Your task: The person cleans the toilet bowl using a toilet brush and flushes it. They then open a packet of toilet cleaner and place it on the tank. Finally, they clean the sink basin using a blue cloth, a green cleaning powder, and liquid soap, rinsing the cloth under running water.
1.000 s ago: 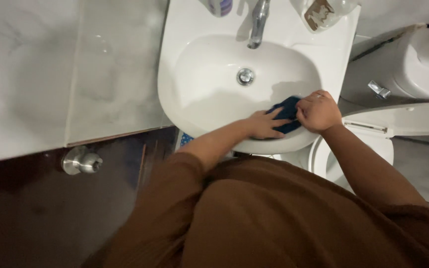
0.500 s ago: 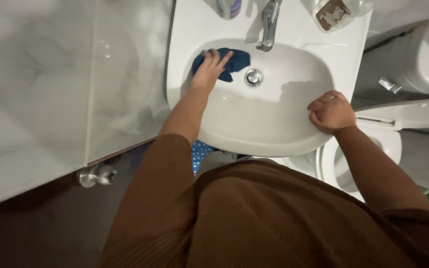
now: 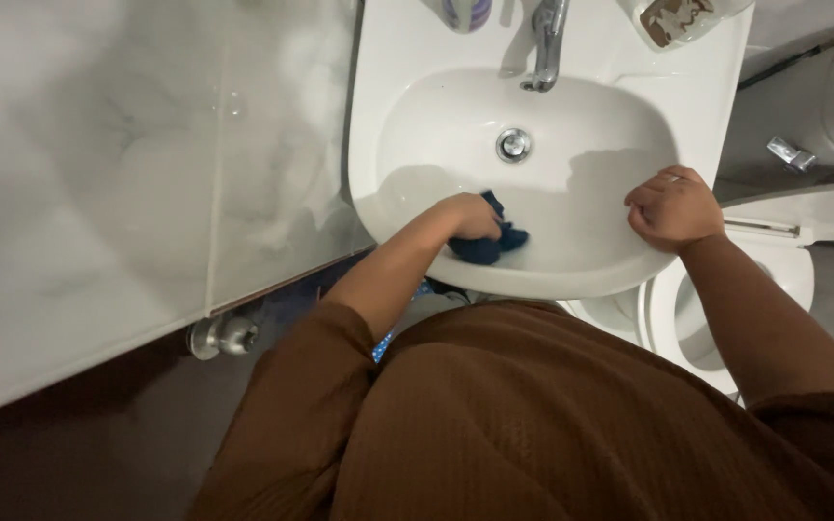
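White sink [image 3: 407, 116] is the landmark, seen from above, oval basin. Left of sink: pale marbled wall panel [image 3: 98, 174], largest thing in view; below that a dark door with a round metal knob [image 3: 219, 335]. Right of sink: white toilet [image 3: 774, 260], seat up, chrome flush lever [image 3: 789, 154] on the tank side. Person's brown ribbed top [image 3: 533, 415] fills the space below the sink front edge. At sink back edge, centre: chrome tap [image 3: 546, 43], spout over the basin. Back right corner of sink: small dish with something brown in it [image 3: 677, 17]; back left of tap, a purple-white container [image 3: 465, 12], mostly cut off. Drain [image 3: 513, 145] at basin centre, just below the tap. Right hand [image 3: 672, 207] sits on the sink's right rim, fingers curled in tight, loose fist, holding nothing visible. Left hand [image 3: 470, 214] is inside the basin, near the front wall, fingers closed over a dark blue cloth [image 3: 494, 241], bunched and pressed against the basin surface, below-left of the drain.
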